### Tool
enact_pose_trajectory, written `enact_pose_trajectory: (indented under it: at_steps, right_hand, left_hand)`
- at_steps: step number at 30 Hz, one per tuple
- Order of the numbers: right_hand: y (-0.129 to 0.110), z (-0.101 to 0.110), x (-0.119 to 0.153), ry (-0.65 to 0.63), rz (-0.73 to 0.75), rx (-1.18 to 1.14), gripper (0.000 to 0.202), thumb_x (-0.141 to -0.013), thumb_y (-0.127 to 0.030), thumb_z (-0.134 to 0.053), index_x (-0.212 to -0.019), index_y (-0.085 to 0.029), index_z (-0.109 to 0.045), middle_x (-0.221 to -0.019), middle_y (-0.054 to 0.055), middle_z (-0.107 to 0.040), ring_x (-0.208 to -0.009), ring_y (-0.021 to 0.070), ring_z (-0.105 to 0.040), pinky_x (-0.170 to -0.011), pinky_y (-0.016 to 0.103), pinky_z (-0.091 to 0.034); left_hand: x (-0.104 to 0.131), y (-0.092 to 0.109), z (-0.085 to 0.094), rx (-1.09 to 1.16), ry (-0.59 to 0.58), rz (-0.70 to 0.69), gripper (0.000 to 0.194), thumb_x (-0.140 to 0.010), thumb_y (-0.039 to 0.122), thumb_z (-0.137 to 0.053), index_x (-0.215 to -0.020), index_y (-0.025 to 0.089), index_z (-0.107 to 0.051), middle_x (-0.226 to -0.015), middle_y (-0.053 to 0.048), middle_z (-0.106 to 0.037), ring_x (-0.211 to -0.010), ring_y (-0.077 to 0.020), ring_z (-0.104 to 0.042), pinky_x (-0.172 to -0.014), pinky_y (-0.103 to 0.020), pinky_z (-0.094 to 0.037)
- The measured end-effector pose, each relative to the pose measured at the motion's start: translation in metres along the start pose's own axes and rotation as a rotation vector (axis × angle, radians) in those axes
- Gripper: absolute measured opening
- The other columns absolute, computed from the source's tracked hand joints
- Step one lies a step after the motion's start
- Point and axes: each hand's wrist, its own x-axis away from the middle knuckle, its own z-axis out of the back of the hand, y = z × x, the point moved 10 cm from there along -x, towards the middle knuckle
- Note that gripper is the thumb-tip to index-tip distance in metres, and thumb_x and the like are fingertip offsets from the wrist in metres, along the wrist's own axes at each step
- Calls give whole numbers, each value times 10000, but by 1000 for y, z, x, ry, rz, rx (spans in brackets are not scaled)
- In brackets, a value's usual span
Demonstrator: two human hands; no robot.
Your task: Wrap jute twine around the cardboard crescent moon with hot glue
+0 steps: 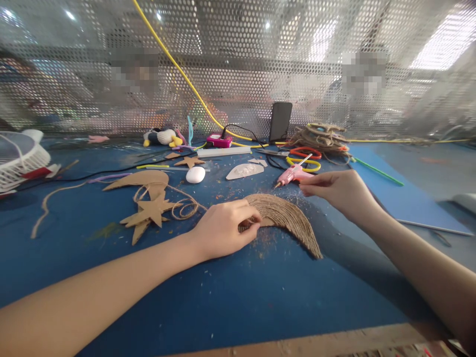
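A curved crescent piece [293, 213] covered in rows of brown twine lies on the blue table, with a strip of bare cardboard at its inner edge. My left hand [226, 225] is closed in a pinch on the twine at the crescent's left end. Loose twine [186, 206] trails from that hand to the left. My right hand [336, 191] grips the handle of a pink glue gun [292, 174], whose nozzle points down and left above the crescent. Cardboard stars [152, 210] and a cardboard crescent [148, 178] lie left of my left hand.
Scissors [312, 163], a twine bundle [320, 139] and a dark phone [280, 121] are behind the glue gun. A white egg-shaped piece [195, 174] sits mid-table. At left stands a white basket [22, 161], at right a blue board [401, 193]. Perforated metal [238, 74] backs the table.
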Motion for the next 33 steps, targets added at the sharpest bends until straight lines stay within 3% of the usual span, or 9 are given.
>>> enact_pose_trajectory:
  at_steps: [3, 5, 10, 17, 22, 26, 33]
  right_hand:
    - [-3, 8, 0, 47, 16, 154, 259, -678, -489, -823, -731, -239, -781, -593, 17, -700, -547, 185, -626, -528, 329, -459]
    - [-10, 15, 0, 97, 75, 268, 276, -707, -517, -800, -740, -244, -778, -593, 12, -693, -527, 173, -593, -524, 325, -416]
    - [-30, 17, -1, 116, 282, 459, 251, -894, -409, -601, -803, -251, -773, -705, 39, -737, -599, 203, -626, -583, 345, -436]
    - [-35, 5, 1, 69, 488, 590, 281, -876, -210, -509, -963, -249, -773, -980, 63, -759, -869, 241, -686, -782, 401, -497]
    - [-24, 12, -4, 139, 352, 628, 262, -914, -389, -548, -934, -244, -766, -798, 60, -736, -743, 248, -641, -693, 394, -470]
    - [-21, 9, -6, 215, 386, 723, 365, -923, -475, -508, -956, -196, -741, -861, 102, -716, -826, 268, -637, -768, 419, -462]
    - [12, -11, -24, 75, 321, 710, 339, -861, -517, -551, -802, -200, -656, -718, 67, -646, -709, 229, -595, -642, 350, -418]
  left_hand:
    - [0, 0, 0, -3, 0, -2, 132, -867, 199, -595, -949, 213, -697, -899, -5, -690, -736, -127, -657, -668, -245, -524]
    - [0, 0, 0, -5, 2, -3, 132, -868, 202, -594, -951, 214, -697, -902, -6, -691, -740, -129, -658, -670, -247, -526]
    - [0, 1, 1, 1, 4, -3, 136, -867, 196, -590, -949, 212, -697, -895, -10, -687, -731, -128, -654, -672, -244, -533]
    - [0, 0, 1, 1, 3, -1, 136, -869, 204, -588, -947, 210, -700, -899, -12, -689, -732, -128, -654, -674, -246, -534]
    - [0, 0, 1, 12, 4, 5, 142, -875, 208, -574, -959, 210, -687, -914, -11, -686, -722, -124, -651, -676, -251, -527]
    - [0, -2, 4, 2, 12, 59, 126, -867, 262, -574, -942, 199, -653, -872, -19, -665, -709, -143, -630, -670, -277, -513]
    - [0, -4, 5, -93, 4, 95, 73, -821, 273, -570, -800, 203, -577, -750, 12, -638, -686, -162, -581, -629, -299, -418]
